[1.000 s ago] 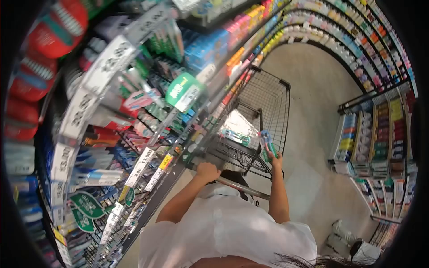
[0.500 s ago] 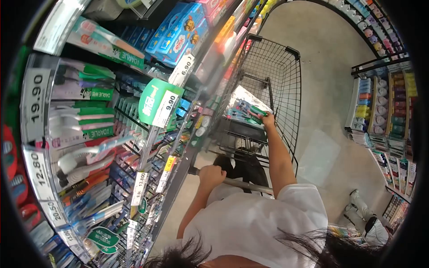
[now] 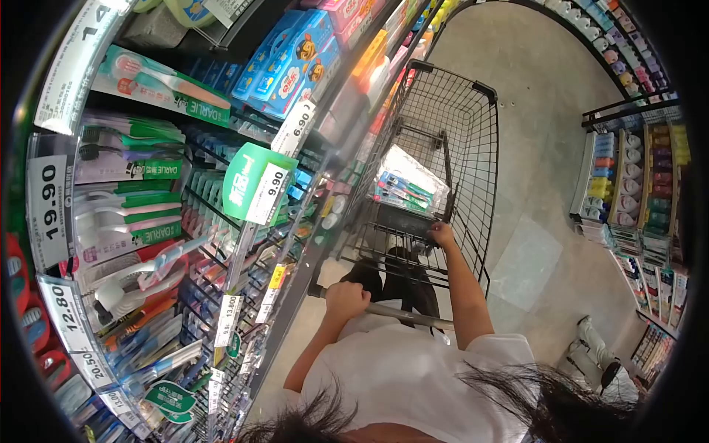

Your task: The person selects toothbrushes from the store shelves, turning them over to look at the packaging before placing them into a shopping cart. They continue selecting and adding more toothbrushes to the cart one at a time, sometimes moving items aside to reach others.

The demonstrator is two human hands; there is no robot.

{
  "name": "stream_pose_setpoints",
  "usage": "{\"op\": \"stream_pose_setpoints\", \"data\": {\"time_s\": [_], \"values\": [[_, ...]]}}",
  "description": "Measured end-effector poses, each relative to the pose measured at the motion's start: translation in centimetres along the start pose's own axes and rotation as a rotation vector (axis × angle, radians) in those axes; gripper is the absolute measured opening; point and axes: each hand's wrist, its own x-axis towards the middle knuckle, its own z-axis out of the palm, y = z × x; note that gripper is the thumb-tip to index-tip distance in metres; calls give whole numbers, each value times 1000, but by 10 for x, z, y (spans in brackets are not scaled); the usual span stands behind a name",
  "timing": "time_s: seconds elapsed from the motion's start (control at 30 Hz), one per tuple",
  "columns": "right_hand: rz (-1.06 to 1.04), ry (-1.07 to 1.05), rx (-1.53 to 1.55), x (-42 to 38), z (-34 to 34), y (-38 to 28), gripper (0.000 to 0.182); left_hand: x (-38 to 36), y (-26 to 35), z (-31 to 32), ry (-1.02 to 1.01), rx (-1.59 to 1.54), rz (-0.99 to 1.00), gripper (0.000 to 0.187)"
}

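Note:
My left hand (image 3: 348, 300) is wrapped round the handle bar (image 3: 402, 315) of a black wire shopping cart (image 3: 473, 155). Over the near part of the cart, by the dark seat flap (image 3: 402, 220), my right hand (image 3: 441, 235) is empty with its fingers loosely bent. Just beyond it lie toothbrush packs (image 3: 402, 190) with blue and green parts, apart from the hand. They rest near a shiny white sheet or package (image 3: 415, 164), whose kind I cannot make out.
On the left, a shelf rack holds boxed Darlie toothbrushes (image 3: 159, 88), hanging toothbrushes and price tags (image 3: 266, 196). Blue cartoon boxes (image 3: 292, 66) stand higher up. Right of the cart runs grey floor (image 3: 528, 244), with shelves of bottles (image 3: 628, 177) beyond. Another person's leg (image 3: 597, 345) shows at lower right.
My right hand has let go of the toothbrush pack and drawn back toward my body. The packs now lie in the cart. My left hand stays on the handle.

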Motion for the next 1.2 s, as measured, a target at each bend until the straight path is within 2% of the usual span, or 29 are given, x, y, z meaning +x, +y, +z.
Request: {"op": "stream_pose_setpoints", "data": {"time_s": [0.17,0.3,0.33,0.43,0.53,0.6,0.63,0.7,0.77,0.87,0.93,1.0,1.07,1.1,1.17,1.2], "values": [[-2,49,-16,1,8,-8,28,0,1,-1,-2,7,-2,24],[-87,-66,-174,14,10,-15,25,-6,0,4,5,17,22,23],[-114,-73,-211,22,5,-20,28,-5,-1,7,-5,24,22,23],[-11,19,-282,44,0,-52,36,-7,0,12,-45,30,23,21],[-142,49,-479,88,27,-57,51,-8,4,15,-32,-12,45,18],[-149,18,-590,108,41,-65,56,-9,4,19,-36,-69,58,17],[-159,-4,-648,119,50,-65,59,-8,8,18,-177,19,-20,16],[-157,22,-715,139,74,-48,66,-7,5,20,-192,-44,62,16],[-211,119,-781,157,91,-34,70,-18,6,37,-6,24,79,16],[-311,243,-670,168,98,-17,70,-16,11,46,185,-14,142,17],[-315,197,-662,171,92,-19,69,-11,12,40,110,-43,139,18],[-310,148,-652,172,81,-28,65,-12,8,34,-146,-24,79,19],[-305,92,-680,165,64,-41,57,-12,7,33,-154,-31,75,19],[-326,132,-678,166,64,-40,58,-13,8,33,-156,-35,73,19],[-369,214,-673,170,61,-41,61,-15,6,41,6,-86,141,19],[-359,191,-645,170,59,-42,63,-21,1,50,71,-99,174,16]]}}
